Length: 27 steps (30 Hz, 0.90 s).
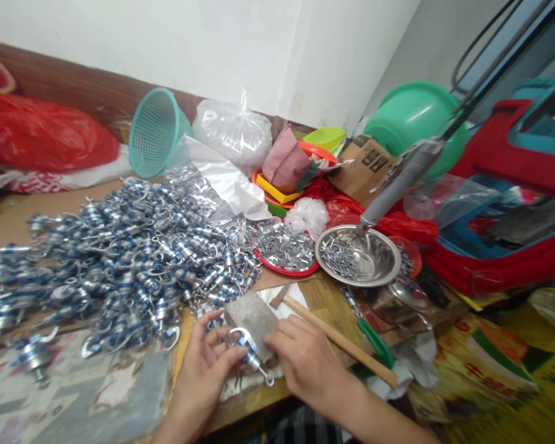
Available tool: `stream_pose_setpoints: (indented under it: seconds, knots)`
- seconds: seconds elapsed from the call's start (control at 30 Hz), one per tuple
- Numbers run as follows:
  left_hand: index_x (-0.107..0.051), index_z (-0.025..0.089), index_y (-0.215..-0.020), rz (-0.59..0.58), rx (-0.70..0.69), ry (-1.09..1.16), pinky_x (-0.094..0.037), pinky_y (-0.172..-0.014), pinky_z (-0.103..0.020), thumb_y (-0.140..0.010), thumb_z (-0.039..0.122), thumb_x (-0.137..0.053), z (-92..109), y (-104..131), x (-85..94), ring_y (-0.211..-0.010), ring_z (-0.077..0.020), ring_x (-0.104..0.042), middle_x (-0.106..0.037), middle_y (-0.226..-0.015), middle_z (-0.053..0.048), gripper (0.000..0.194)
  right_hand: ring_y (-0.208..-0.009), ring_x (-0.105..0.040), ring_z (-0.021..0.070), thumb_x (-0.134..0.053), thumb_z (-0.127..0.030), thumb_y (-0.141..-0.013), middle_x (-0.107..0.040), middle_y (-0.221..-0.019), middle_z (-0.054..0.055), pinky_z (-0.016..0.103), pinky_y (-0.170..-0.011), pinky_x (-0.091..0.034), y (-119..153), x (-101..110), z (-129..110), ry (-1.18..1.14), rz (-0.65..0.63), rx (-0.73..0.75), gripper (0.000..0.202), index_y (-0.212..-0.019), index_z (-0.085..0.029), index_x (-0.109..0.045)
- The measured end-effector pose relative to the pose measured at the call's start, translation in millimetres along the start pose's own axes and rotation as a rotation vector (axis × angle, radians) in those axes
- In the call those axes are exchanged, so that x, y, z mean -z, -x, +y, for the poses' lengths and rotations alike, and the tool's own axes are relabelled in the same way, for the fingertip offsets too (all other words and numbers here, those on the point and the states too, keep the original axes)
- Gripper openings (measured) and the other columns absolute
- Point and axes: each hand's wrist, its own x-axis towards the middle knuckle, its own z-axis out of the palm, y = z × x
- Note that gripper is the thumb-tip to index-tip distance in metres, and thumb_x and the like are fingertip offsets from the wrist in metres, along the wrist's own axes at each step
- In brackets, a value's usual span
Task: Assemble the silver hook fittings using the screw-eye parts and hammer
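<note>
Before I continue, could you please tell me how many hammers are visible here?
1. The hammer lies beside the right hand, its head near the grey block, its wooden handle slanting right. Others may be hidden under the pile of metal parts.

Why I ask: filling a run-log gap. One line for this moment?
left hand: holding hooked fitting; right hand: beside grey block, grip unclear; hammer: lying unheld; piled fittings: at left
</note>
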Motion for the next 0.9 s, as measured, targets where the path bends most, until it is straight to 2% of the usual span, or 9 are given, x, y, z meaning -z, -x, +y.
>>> stream_pose_setpoints:
  seconds: [0.1,0.2,0.3,0.47,0.7,0.77,0.83,0.9]
  knots:
    - [-0.039,0.024,-0.104,-0.005,-0.003,0.001,-0.053,-0.048,-0.027,-0.054,0.019,-0.074,-1,0,0.6,-0.054,-0.0133,-0.059,-0.06,-0.07,0.004,0.061,-0.079,-0.051,0.0186,-0.043,-0.001,-0.072,-0.059,-0.082,0.007,0.029,-0.069,-0.04,-6,6,-7,-0.046,-0.042,-0.102,0.032,-0.095,-0.015,-0.06]
    - [-0.038,0.024,-0.105,-0.013,0.006,0.005,-0.053,-0.049,-0.028,-0.055,0.018,-0.073,0,1,0.5,-0.055,-0.0136,-0.06,-0.06,-0.072,0.004,0.061,-0.076,-0.054,0.0141,-0.044,-0.01,-0.081,-0.061,-0.08,0.003,0.023,-0.067,-0.041,-17,9,-9,-0.359,-0.034,-0.252,0.021,-0.09,-0.017,-0.062]
    - [-0.039,0.025,-0.105,-0.025,0.001,0.017,-0.053,-0.049,-0.028,-0.055,0.018,-0.073,1,1,0.0,-0.055,-0.0138,-0.061,-0.06,-0.072,0.005,0.061,-0.066,-0.055,0.0107,-0.049,-0.019,-0.082,-0.062,-0.072,-0.001,0.019,-0.059,-0.039,-26,7,-7,-0.575,-0.094,-0.337,0.015,-0.084,-0.018,-0.064]
    - [-0.039,0.025,-0.104,-0.035,-0.001,0.03,-0.054,-0.049,-0.029,-0.056,0.018,-0.073,3,1,-0.8,-0.054,-0.0138,-0.061,-0.059,-0.071,0.006,0.059,-0.069,-0.055,0.011,-0.062,-0.02,-0.074,-0.06,-0.069,-0.001,0.019,-0.061,-0.038,-33,-5,1,-0.52,-0.089,-0.271,0.009,-0.075,-0.018,-0.07]
    - [-0.038,0.025,-0.104,-0.045,0.013,0.029,-0.053,-0.05,-0.026,-0.056,0.017,-0.073,4,2,-0.7,-0.054,-0.0127,-0.062,-0.06,-0.073,0.005,0.06,-0.064,-0.054,0.011,-0.064,-0.027,-0.073,-0.059,-0.065,0.0,0.021,-0.058,-0.04,-40,-21,-1,-0.444,-0.05,-0.247,0.012,-0.082,-0.024,-0.072]
    - [-0.039,0.025,-0.104,-0.044,0.013,0.02,-0.053,-0.05,-0.026,-0.056,0.017,-0.073,4,2,-0.7,-0.055,-0.0129,-0.062,-0.06,-0.074,0.005,0.059,-0.067,-0.055,0.0114,-0.063,-0.026,-0.075,-0.059,-0.068,0.0,0.021,-0.06,-0.041,-37,-17,2,-0.505,0.013,-0.234,0.012,-0.082,-0.023,-0.072]
    - [-0.039,0.025,-0.103,-0.031,0.014,0.005,-0.053,-0.05,-0.027,-0.056,0.017,-0.073,4,2,-0.6,-0.057,-0.0135,-0.062,-0.06,-0.073,0.004,0.059,-0.074,-0.057,0.0126,-0.056,-0.024,-0.08,-0.061,-0.076,0.002,0.022,-0.066,-0.043,-29,-8,13,-0.525,0.172,-0.254,0.015,-0.087,-0.022,-0.07]
    - [-0.039,0.025,-0.103,-0.023,0.016,-0.004,-0.053,-0.049,-0.027,-0.056,0.017,-0.073,4,2,-0.6,-0.058,-0.0142,-0.062,-0.06,-0.073,0.004,0.059,-0.085,-0.056,0.016,-0.053,-0.025,-0.081,-0.061,-0.09,0.005,0.027,-0.074,-0.043,-16,2,33,-0.376,0.29,-0.343,0.02,-0.097,-0.02,-0.065]
